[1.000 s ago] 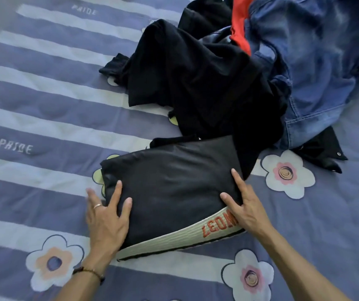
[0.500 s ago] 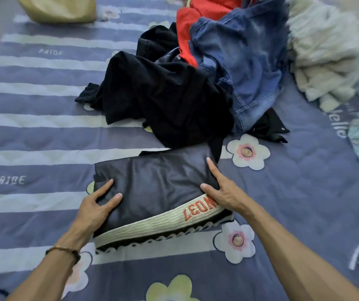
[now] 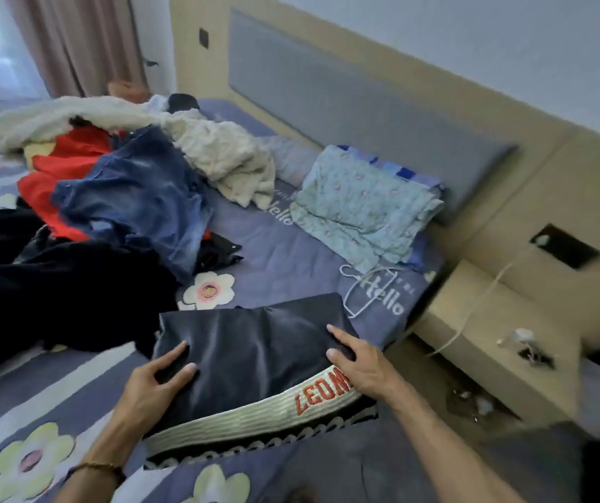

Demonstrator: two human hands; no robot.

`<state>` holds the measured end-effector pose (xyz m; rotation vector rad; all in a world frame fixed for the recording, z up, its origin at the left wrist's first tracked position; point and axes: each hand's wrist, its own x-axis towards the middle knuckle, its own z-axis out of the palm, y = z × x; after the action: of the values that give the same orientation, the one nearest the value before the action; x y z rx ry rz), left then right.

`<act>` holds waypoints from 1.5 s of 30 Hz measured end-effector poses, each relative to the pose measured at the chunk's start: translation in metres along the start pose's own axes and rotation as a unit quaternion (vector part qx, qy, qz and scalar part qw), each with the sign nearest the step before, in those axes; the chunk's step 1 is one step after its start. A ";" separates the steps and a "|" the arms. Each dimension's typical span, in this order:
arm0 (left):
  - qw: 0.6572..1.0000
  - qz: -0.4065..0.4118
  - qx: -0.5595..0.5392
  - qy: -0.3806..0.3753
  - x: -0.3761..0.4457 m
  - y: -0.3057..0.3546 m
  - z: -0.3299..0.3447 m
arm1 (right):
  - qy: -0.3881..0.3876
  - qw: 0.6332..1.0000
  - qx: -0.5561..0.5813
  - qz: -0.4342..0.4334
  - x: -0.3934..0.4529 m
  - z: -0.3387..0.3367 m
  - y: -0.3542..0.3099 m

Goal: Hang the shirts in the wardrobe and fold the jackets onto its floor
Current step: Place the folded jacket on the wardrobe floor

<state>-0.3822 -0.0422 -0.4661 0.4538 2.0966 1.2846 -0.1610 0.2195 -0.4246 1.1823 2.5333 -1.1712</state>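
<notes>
One folded jacket (image 3: 251,361), two hands, one wire hanger (image 3: 367,292), one denim garment (image 3: 138,197).

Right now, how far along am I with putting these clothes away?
Done: one black jacket with a striped hem is folded into a neat rectangle on the bed.
In hand: your left hand and right hand grip its two sides, seemingly about to lift it.
Left: the wardrobe isn't in view, and a pile remains: black garment, denim jacket, red garment. A wire hanger lies unused.

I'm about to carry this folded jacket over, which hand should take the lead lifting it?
Probably both: left hand and right hand grip opposite ends of the folded black jacket. Lead with neither.
</notes>
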 end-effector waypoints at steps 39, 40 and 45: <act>0.530 0.505 0.359 -0.578 -0.090 0.425 1.052 | 0.413 0.704 0.128 0.564 -0.262 -0.449 0.653; 0.510 0.530 0.365 -0.571 -0.090 0.422 1.086 | 0.427 0.684 0.119 0.580 -0.248 -0.451 0.675; 0.423 0.660 0.354 -0.510 -0.100 0.394 1.209 | 0.474 0.609 0.078 0.631 -0.199 -0.453 0.763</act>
<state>0.4884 0.8905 -0.4782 2.7440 0.6722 0.1297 0.5993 0.7141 -0.4890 3.3095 0.8978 -0.2805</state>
